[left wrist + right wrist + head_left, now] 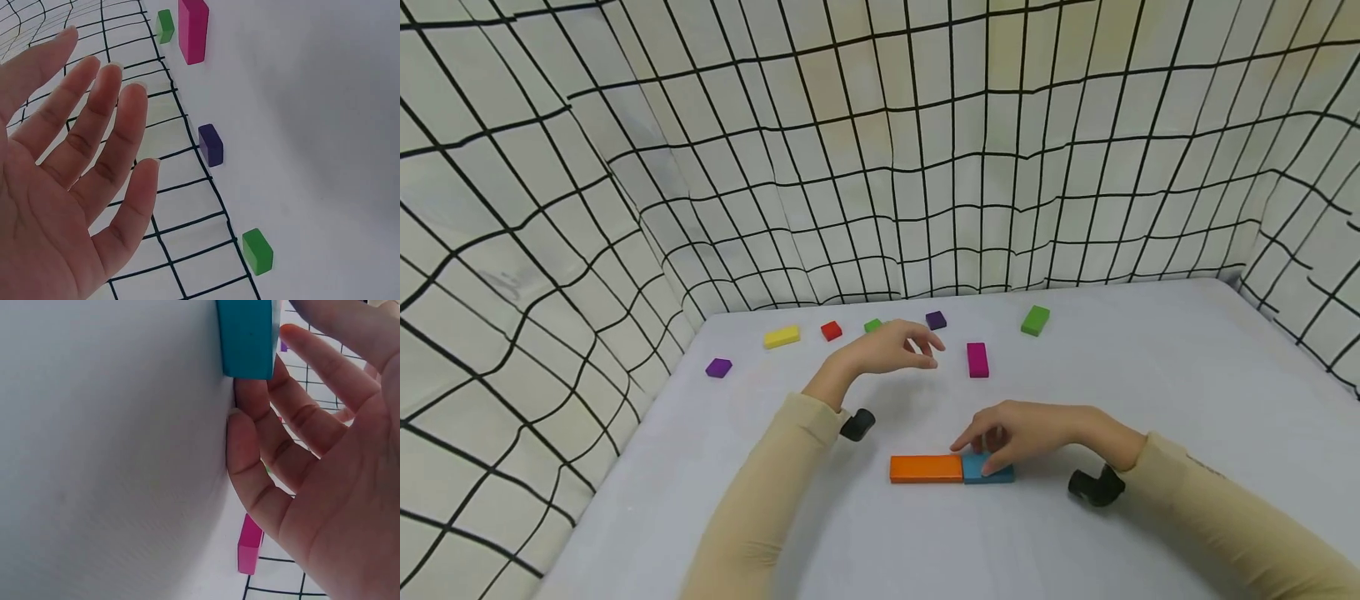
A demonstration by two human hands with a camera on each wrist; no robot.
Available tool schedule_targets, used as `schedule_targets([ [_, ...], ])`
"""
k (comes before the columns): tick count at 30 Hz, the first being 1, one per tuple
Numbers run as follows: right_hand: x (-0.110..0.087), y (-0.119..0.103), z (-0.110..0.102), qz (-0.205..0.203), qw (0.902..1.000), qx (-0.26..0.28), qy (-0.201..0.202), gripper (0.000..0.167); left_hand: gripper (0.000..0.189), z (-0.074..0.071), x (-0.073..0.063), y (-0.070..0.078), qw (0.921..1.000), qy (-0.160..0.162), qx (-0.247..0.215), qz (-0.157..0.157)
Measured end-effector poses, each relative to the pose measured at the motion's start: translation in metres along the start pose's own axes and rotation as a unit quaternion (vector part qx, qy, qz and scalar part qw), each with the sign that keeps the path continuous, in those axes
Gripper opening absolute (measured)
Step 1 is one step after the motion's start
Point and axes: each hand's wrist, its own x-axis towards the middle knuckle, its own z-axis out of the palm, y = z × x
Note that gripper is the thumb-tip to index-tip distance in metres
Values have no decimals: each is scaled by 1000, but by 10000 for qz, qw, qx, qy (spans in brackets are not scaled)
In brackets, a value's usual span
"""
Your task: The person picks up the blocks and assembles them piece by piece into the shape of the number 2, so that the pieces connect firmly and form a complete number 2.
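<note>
An orange block (926, 469) and a shorter blue block (997, 472) lie end to end on the white table, their ends touching. My right hand (1033, 433) holds the blue block, thumb at its near side and fingers at its far side. In the right wrist view the same blue block (247, 339) shows at the top, with curved fingers behind it. Higher up the table my left hand (891, 348) hovers with relaxed fingers, holding nothing. It is near a magenta block (977, 360) and partly covers a small green block (872, 325).
Along the far side lie a yellow block (782, 337), a red block (831, 331), a dark purple block (936, 320) and a larger green block (1035, 321). A purple block (718, 367) sits at the left edge. A black-grid white curtain (925, 192) surrounds the table's back and sides.
</note>
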Motion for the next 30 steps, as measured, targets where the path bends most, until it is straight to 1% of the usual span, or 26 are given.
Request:
schedule_targets([
  [4, 1, 1, -2, 42, 9999, 112, -86, 38, 32, 1, 15, -1, 9999, 114, -41, 42],
  [7, 2, 2, -3, 28, 9996, 245, -168, 38, 35, 4, 27, -5, 9999, 96, -80, -11],
  [11, 3, 4, -4, -111, 9989, 367, -255, 37, 36, 8, 41, -8, 9996, 2, -37, -289],
  [15, 4, 7, -6, -232, 9981, 448, -367, 38, 38, 9, 53, -8, 9981, -68, -43, -614],
  [22, 4, 9, -8, -303, 9965, 505, -590, 41, 44, 15, 70, -9, 9946, -156, -246, -997],
  [25, 4, 10, -9, -323, 9965, 474, -608, 42, 47, 20, 77, -9, 9914, -216, -378, -1231],
  [30, 4, 9, -10, -294, 9964, 480, -633, 43, 49, 27, 85, -6, 9839, -276, -490, -1698],
])
